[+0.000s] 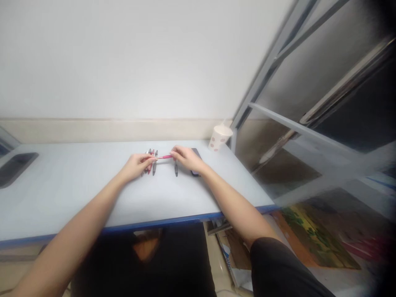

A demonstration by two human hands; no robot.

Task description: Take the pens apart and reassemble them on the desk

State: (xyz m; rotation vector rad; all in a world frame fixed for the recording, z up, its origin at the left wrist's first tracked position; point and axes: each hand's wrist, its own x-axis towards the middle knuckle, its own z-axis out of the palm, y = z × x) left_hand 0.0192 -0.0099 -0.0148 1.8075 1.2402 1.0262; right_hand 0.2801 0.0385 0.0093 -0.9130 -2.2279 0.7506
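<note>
A red pen (pixel 165 157) is held level above the table between my two hands. The fingers of my left hand (pixel 137 165) pinch its left end, and those of my right hand (pixel 184 156) close on its right end. Below and beside my left hand lie several pens side by side, partly covered by the fingers; a dark pen (pixel 155 163) is the rightmost of them. Another dark pen (pixel 176 169) lies apart, just under my right hand, its upper part hidden. A dark phone (pixel 196 154) rests partly behind my right hand and wrist.
The pale table (pixel 77 198) has a blue front edge and backs onto a wall. A white paper cup (pixel 220 137) with a straw stands at the back right corner. A dark flat object (pixel 15 169) lies at far left. A metal frame (pixel 262 82) rises on the right.
</note>
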